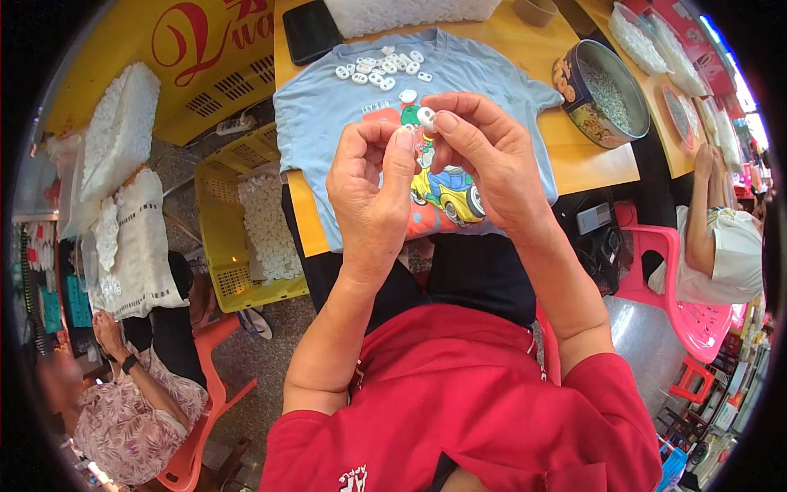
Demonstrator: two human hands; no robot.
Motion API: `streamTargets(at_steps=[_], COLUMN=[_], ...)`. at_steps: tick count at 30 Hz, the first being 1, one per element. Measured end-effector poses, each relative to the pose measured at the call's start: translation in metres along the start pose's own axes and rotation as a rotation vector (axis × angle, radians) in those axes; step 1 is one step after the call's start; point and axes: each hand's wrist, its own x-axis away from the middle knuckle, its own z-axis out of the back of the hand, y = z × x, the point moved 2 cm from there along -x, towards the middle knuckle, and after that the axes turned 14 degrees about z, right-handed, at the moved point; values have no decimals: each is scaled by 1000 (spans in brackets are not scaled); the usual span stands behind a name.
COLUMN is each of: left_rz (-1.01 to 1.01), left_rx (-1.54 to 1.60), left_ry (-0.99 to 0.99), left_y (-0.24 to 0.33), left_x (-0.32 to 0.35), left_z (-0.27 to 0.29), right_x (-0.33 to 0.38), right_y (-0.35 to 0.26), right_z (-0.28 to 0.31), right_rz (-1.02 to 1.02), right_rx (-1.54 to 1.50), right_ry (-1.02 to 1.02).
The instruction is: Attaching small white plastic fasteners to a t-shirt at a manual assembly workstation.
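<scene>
In front of my chest, both hands are raised close together over a light blue T-shirt [324,111] with a printed cartoon car, spread on the table. My right hand [496,160] pinches a small white plastic piece with two holes [425,117] between thumb and fingers. The thumb and fingertips of my left hand [369,201] are pressed together just beside it; what they hold is too small to make out. Beyond my fingers, several similar white pieces [388,83] lie loose on the shirt, and a single white piece [407,96] sits nearer my fingertips.
A round tin [575,102] of small shiny parts stands to the right. A black tray [309,31] and a white box [410,11] are at the back. On the left, a yellow crate [220,246] holds white pieces. Other people sit left and right; a pink chair [693,324] is at right.
</scene>
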Motion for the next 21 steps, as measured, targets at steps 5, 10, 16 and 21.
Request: streamTargets(at_steps=[5,10,16,21], left_rz=[-7,-14,-6,0], left_rx=[-10,0,4,13], left_ry=[7,19,3,7], left_y=[1,-1,0,2], left_x=[1,-1,1,1], left_z=[-1,0,-1,-1], right_x=[1,4,3,3], right_y=[1,-2,-1,5], right_z=[-1,-3,-2,0], right_rz=[51,132,165,-65], right_rx=[62,195,219,-121], right_ry=[-1,9,9,46])
